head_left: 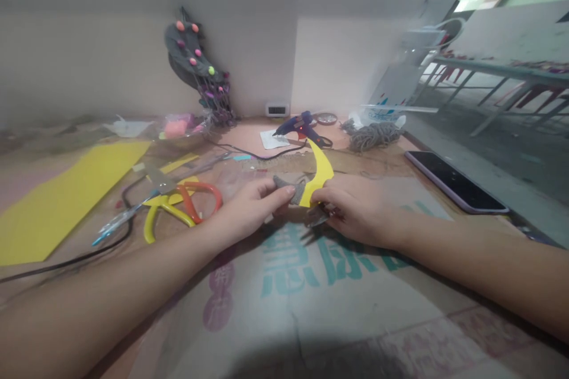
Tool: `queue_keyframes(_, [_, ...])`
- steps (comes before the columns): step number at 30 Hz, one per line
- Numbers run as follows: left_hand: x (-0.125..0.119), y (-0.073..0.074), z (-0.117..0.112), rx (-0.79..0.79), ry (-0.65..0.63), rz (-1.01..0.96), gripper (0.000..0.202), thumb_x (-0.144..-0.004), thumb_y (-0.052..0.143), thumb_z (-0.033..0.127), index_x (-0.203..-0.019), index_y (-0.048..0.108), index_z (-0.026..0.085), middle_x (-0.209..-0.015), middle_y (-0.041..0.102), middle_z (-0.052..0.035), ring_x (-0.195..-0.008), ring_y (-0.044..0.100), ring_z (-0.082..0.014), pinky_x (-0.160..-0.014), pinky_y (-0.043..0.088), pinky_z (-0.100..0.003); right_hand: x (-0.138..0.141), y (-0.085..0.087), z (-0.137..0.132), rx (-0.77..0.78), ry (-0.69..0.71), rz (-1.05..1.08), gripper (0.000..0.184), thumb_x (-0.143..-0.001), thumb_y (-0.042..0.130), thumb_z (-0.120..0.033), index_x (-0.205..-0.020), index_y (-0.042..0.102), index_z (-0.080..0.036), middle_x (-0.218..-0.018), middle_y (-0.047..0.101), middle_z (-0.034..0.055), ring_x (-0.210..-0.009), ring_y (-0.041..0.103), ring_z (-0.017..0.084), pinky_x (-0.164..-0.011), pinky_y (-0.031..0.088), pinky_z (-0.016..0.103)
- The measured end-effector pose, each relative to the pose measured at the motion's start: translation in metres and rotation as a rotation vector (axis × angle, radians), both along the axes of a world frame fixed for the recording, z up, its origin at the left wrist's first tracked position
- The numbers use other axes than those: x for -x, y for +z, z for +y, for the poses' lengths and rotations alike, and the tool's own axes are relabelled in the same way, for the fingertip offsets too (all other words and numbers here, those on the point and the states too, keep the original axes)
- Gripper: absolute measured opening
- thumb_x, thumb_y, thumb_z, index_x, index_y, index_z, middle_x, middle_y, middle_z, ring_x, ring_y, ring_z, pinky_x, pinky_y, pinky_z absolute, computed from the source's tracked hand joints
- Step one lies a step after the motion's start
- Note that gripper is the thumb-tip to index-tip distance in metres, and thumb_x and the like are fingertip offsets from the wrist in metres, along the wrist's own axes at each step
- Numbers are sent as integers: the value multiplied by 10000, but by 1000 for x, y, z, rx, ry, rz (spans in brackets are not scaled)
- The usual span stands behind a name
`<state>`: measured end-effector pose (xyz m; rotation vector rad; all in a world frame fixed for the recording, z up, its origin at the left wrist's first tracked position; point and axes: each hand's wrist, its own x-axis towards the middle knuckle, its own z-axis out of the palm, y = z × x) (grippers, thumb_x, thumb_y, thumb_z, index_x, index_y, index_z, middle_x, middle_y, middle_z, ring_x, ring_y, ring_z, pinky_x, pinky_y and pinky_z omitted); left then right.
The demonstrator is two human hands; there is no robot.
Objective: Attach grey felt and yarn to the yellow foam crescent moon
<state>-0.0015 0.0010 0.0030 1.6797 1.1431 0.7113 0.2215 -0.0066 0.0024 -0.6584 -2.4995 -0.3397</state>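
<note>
My left hand [253, 204] pinches a small grey felt piece [288, 185] between thumb and fingers. My right hand [355, 207] is closed on the lower end of a yellow crescent-shaped foam cutout [320, 170], which rises between the two hands and touches the grey piece. Something small and grey shows under my right fingers; I cannot make it out. Both hands rest over a sheet of cardboard [311, 296] with teal printed characters.
Scissors with orange and yellow handles [186, 204] lie left of my hands, beside a pen [118, 222], a black cable and a yellow foam sheet [62, 201]. A blue glue gun [300, 125], grey yarn [371, 135] and a phone [453, 180] lie behind and right.
</note>
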Motion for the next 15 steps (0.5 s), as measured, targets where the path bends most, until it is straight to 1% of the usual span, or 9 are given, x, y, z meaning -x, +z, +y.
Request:
queue_keyframes(1, [-1, 1, -1, 7, -3, -6, 399, -850, 543, 517, -654, 545, 169, -622, 554, 13, -566, 476, -122, -527, 349, -237, 0, 1, 0, 24, 5, -5, 117, -843, 513, -122, -936, 575, -156, -745, 599, 22, -688, 507, 153, -615, 338, 264])
queue_keyframes(3, [-1, 2, -1, 13, 2, -21, 393, -848, 547, 511, -658, 549, 167, -633, 558, 11, -582, 481, -125, -540, 354, -238, 0, 3, -2, 74, 5, -18, 113, -881, 537, -216, -959, 575, -145, -782, 603, 40, -706, 508, 160, -627, 359, 266])
queue_keyframes(5, [-2, 1, -1, 4, 21, -36, 394, -849, 556, 508, -656, 558, 164, -645, 558, 8, -608, 488, -127, -566, 361, -241, -1, 5, -4, 105, -2, -22, 213, -908, 543, -321, -998, 577, -132, -820, 606, 63, -726, 509, 169, -644, 381, 277])
queue_keyframes(7, [-2, -2, 1, -9, 65, -75, 408, -849, 563, 513, -640, 555, 163, -640, 545, 9, -619, 485, -126, -582, 361, -243, -2, 5, -6, 104, 42, -27, 283, -922, 525, -376, -1036, 581, -124, -846, 614, 80, -742, 518, 178, -659, 397, 292])
queue_keyframes(8, [-2, -3, 3, -14, 101, -133, 407, -849, 567, 510, -638, 544, 164, -641, 532, 12, -624, 485, -125, -596, 370, -243, -3, 5, -6, 99, 76, -52, 300, -928, 514, -388, -1046, 585, -122, -844, 617, 82, -739, 521, 180, -658, 401, 298])
queue_keyframes(10, [-2, -7, 6, 25, 173, -298, 401, -855, 554, 521, -659, 523, 172, -629, 516, 21, -607, 483, -123, -596, 376, -246, 0, 7, -6, 94, 147, -142, 330, -932, 501, -420, -1038, 603, -124, -826, 628, 80, -734, 531, 186, -657, 412, 310])
queue_keyframes(11, [-2, -9, 8, 34, 185, -347, 392, -855, 557, 512, -662, 519, 173, -631, 510, 22, -607, 480, -123, -608, 386, -249, 3, 9, -6, 100, 170, -181, 340, -929, 507, -432, -1025, 613, -123, -827, 636, 84, -746, 540, 191, -670, 422, 319])
queue_keyframes(13, [-2, -11, 10, 24, 190, -325, 396, -858, 553, 520, -669, 531, 172, -641, 525, 12, -617, 486, -129, -611, 383, -253, 12, 17, -10, 151, 197, -171, 305, -923, 529, -388, -1023, 623, -115, -884, 662, 104, -831, 567, 203, -744, 451, 343])
queue_keyframes(15, [-2, -11, 10, -13, 189, -258, 418, -836, 581, 534, -638, 527, 170, -624, 525, 9, -605, 472, -130, -590, 370, -253, 25, 25, -26, 288, 254, -93, 224, -925, 523, -269, -1067, 618, -124, -1008, 679, 111, -963, 583, 197, -847, 461, 345])
